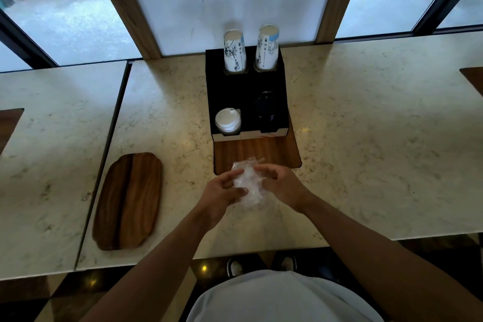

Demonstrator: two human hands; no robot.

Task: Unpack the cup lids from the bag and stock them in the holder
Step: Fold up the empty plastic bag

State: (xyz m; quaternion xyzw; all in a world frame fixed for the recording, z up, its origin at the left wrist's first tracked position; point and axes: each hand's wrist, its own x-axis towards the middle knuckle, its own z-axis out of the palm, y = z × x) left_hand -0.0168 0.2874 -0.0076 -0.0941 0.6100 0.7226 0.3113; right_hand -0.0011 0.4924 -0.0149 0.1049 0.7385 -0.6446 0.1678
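A crumpled clear plastic bag [248, 183] is squeezed between my two hands above the marble counter, in front of the holder. My left hand [222, 191] grips its left side and my right hand [281, 184] presses its right side. I cannot tell whether any lids are inside the bag. The black holder [217, 86] stands further back in the centre. A stack of white lids [226, 121] fills its front left slot and a stack of black lids [265, 107] its front right slot. Two stacks of printed paper cups [234, 51] rise from the rear slots.
A wooden inset [285, 149] lies under the holder's front. An oblong wooden tray [128, 200] rests on the marble counter [366, 151] to the left. Windows and wooden posts stand behind the counter. A seam splits off another counter slab at the left.
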